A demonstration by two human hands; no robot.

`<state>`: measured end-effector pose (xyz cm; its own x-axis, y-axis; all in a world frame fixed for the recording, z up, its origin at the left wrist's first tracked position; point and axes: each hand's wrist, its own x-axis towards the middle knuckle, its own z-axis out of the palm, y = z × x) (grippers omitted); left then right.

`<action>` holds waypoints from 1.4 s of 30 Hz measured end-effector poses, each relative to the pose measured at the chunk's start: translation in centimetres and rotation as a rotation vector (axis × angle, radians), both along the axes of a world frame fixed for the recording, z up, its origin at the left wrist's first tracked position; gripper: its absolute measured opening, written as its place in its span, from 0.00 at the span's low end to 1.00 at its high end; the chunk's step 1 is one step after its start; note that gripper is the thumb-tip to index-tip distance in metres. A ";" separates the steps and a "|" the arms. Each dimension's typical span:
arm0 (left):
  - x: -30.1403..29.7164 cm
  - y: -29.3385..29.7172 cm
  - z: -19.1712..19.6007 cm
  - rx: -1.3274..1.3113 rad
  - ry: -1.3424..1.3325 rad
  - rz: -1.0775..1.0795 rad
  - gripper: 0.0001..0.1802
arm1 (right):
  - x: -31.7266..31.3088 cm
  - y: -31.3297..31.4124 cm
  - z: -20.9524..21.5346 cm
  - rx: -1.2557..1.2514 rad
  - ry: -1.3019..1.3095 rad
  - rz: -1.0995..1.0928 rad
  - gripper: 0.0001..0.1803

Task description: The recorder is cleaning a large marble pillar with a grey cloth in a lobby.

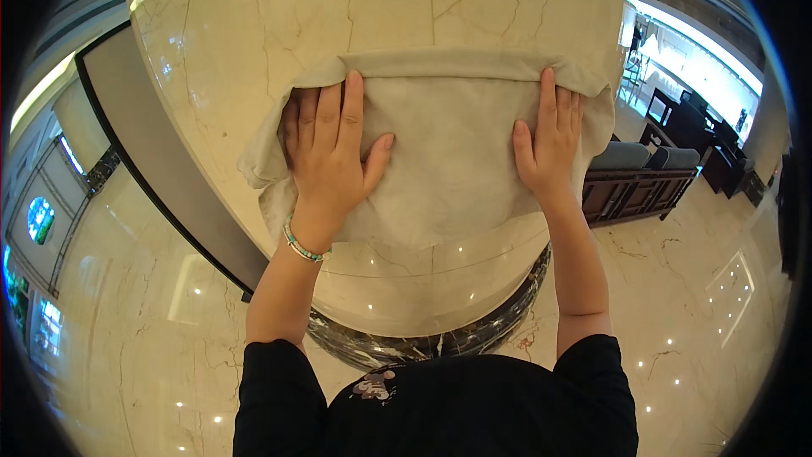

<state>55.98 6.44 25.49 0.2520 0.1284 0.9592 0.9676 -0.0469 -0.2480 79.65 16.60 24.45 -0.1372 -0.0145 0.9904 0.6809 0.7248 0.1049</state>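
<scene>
A pale grey-beige cloth (440, 152) is spread against a round column (406, 0) of cream, brown-veined marble. Its upper edge folds over toward me, and the left side hangs bunched. My left hand (330, 140) lies flat on the cloth's left part, fingers pointing up and thumb out to the side; the fold shades some of its fingers. My right hand (550, 135) presses flat on the right part, fingers up under the folded edge and thumb apart. A beaded bracelet (302, 245) circles my left wrist.
Dark marble base (431, 345) rings the column's foot. A tall dark-framed panel (169, 152) stands close on the left. To the right is a dark wooden sofa (639, 195) with grey cushions, with dark chairs (694, 118) beyond. The floor (152, 322) is glossy, veined marble.
</scene>
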 end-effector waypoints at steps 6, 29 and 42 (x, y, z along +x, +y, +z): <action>-0.1 -0.1 -1.4 -0.010 0.001 0.019 0.33 | -0.3 -0.2 -1.6 -0.043 -0.007 -0.027 0.34; 0.6 0.2 -5.9 0.028 0.076 -0.122 0.30 | 1.9 -1.9 -2.7 -0.304 0.170 -0.081 0.29; 8.5 1.8 -5.3 0.154 -0.093 0.109 0.30 | 8.7 -0.1 -3.4 0.040 0.074 0.168 0.24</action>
<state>64.45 8.22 20.18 0.1544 -0.0001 0.9880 0.9840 0.0905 -0.1538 88.39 16.49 21.08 -0.0564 -0.0704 0.9959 0.5576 0.8252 0.0899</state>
